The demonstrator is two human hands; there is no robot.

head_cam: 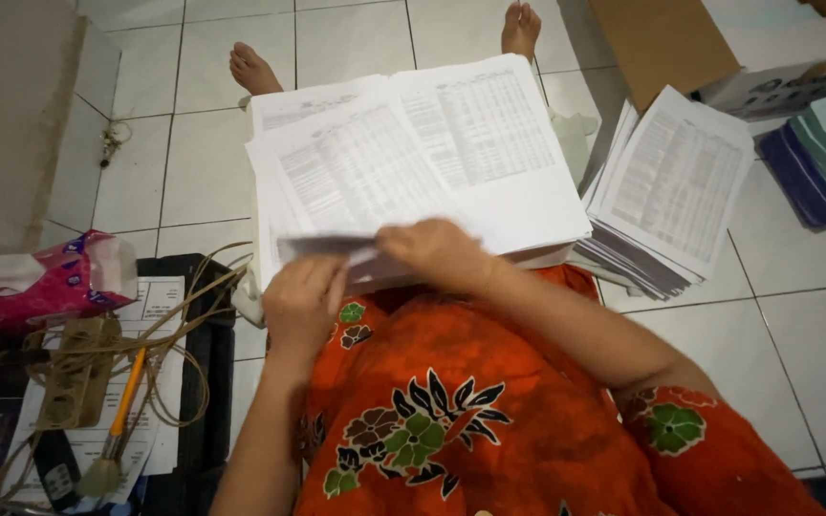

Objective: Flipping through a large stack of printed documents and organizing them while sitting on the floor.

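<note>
Indoors, white tiled floor (203, 172), both hands' fingers grasping printed sheets (413, 162) (stacked on lap), left hand (303, 301), right hand (437, 250).

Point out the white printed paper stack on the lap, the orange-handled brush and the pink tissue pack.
White printed paper stack (432, 153), head view, top sheet's middle.
Orange-handled brush (129, 392), head view, on the handle.
Pink tissue pack (59, 282), head view, pack's middle.

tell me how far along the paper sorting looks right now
Done, it seems: a separate stack of printed sheets lies on the tiled floor to the person's right. In hand: the left hand and right hand grip the near edge of a few sheets atop the thick pile on the lap; the motion blur hides the exact grip. Left: that lap pile is thick, so much seems to remain.
</note>
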